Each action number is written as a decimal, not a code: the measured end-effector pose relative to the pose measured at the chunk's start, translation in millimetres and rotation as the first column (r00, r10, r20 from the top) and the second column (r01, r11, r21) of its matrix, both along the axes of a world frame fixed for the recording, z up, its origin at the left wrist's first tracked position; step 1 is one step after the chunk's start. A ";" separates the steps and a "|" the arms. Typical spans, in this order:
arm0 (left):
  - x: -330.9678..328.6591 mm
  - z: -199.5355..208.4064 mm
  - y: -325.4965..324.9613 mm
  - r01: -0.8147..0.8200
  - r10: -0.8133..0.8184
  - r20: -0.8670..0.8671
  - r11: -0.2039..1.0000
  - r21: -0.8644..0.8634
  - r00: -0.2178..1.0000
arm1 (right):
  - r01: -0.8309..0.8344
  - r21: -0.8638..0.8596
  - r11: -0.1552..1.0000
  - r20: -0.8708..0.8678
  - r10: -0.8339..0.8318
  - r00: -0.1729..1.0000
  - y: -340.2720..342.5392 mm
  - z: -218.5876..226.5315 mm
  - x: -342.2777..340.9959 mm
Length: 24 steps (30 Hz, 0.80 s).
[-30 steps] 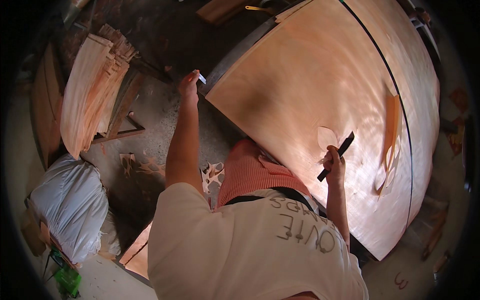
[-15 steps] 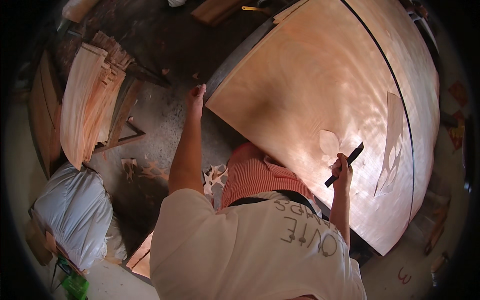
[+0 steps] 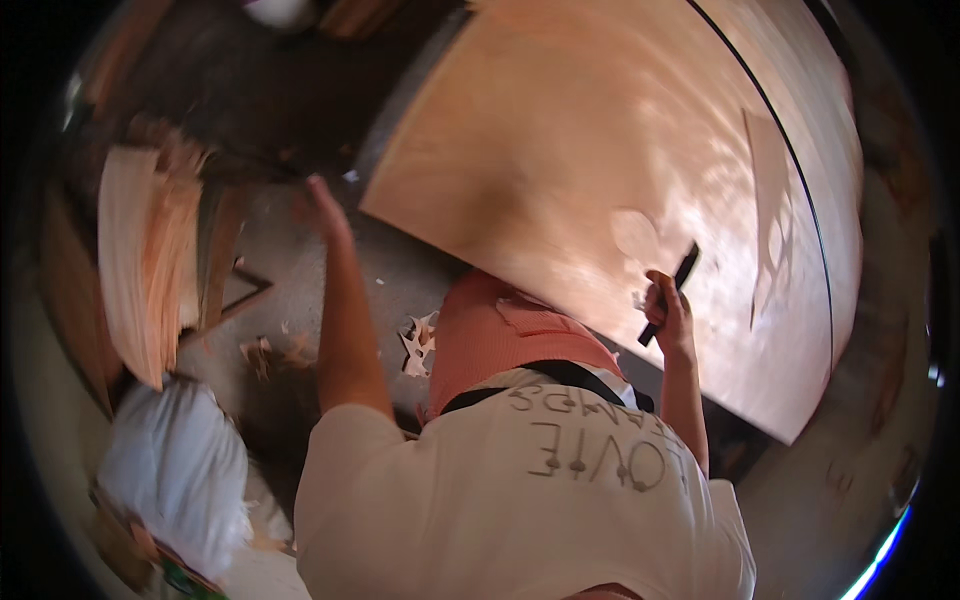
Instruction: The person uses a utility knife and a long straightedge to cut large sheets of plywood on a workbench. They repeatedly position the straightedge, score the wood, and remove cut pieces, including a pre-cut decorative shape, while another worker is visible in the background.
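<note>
My right hand is closed around a black stick-shaped tool with a slanted end; its exact kind is unclear. It is over a broad, pale wood veneer sheet, near the front edge. Just beyond the fingers lies a pale leaf-shaped veneer piece, and a small whitish scrap shows beside them. My left hand reaches out past the sheet's left corner, fingers stretched and somewhat blurred, apart from the sheet. A tiny pale bit shows near its fingertips.
A black cord runs across the sheet, beside a long veneer strip with cut-outs. Stacked veneer sheets stand at left, above a stuffed white sack. Veneer offcuts litter the floor.
My left hand has left the sheet's corner and swung left. My right hand keeps the black tool in about the same place over the sheet. The whole view has shifted slightly.
</note>
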State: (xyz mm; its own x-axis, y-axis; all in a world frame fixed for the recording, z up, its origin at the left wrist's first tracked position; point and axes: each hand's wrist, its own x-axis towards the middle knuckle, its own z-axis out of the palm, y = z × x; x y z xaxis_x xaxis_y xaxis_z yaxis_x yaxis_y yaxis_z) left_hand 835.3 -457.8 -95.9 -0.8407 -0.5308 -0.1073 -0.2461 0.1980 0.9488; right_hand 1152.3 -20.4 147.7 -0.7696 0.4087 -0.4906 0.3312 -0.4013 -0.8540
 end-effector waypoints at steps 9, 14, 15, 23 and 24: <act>112.8 141.0 296.1 0.736 -0.889 -0.210 0.454 -0.502 0.406 | 0.040 -0.129 0.991 0.078 -0.030 0.997 92.5 -13.3 74.6; 184.7 145.2 441.3 0.769 -0.963 -0.050 -0.180 -0.614 -0.266 | 0.102 -0.116 0.988 0.104 -0.090 0.990 142.7 -18.3 110.0; 192.5 137.4 456.9 0.712 -0.939 -0.010 -0.254 -0.655 -0.343 | 0.089 -0.131 0.987 0.089 -0.077 0.993 149.8 -21.3 115.4; 251.0 87.6 548.3 0.512 -0.869 0.298 -0.477 -0.715 -0.394 | 0.109 -0.100 0.989 0.168 -0.091 0.982 228.3 -58.7 167.7; 252.4 87.4 550.5 0.508 -0.869 0.292 -0.475 -0.719 -0.400 | 0.086 -0.094 0.992 0.206 -0.065 0.976 232.6 -59.8 167.2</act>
